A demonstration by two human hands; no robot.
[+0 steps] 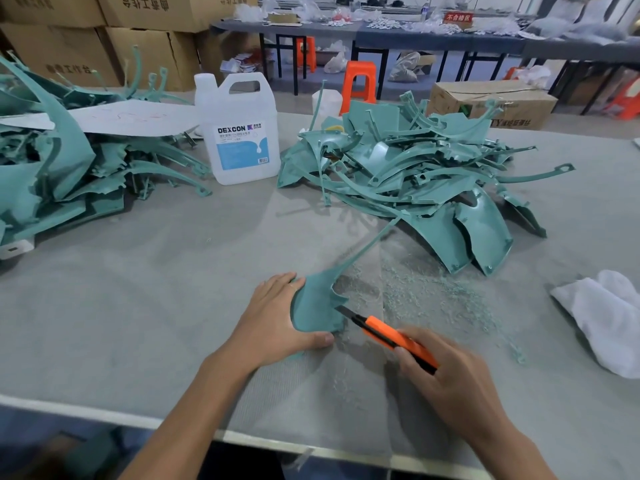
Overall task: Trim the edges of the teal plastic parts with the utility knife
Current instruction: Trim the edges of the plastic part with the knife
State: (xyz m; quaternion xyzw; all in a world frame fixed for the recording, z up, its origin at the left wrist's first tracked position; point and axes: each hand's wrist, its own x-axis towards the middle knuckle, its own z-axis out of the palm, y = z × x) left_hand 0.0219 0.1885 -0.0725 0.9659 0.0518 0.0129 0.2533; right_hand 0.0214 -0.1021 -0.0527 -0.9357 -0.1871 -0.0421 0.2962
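My left hand (273, 317) grips a curved teal plastic part (313, 306) near the table's front, thumb under its lower edge; a long thin arm of the part reaches up to the right. My right hand (446, 372) grips an orange utility knife (391, 334), and the dark blade tip touches the part's right edge. A pile of teal parts (408, 174) lies at the back right, another pile (62, 161) at the left. Teal shavings (433, 296) are scattered to the right of the held part.
A white DEXCON jug (239, 133) stands between the piles. A white cloth (606, 320) lies at the right edge. A grey mat (156, 271) covers the table. Cardboard boxes (138, 39), orange stools (360, 81) and other tables stand behind.
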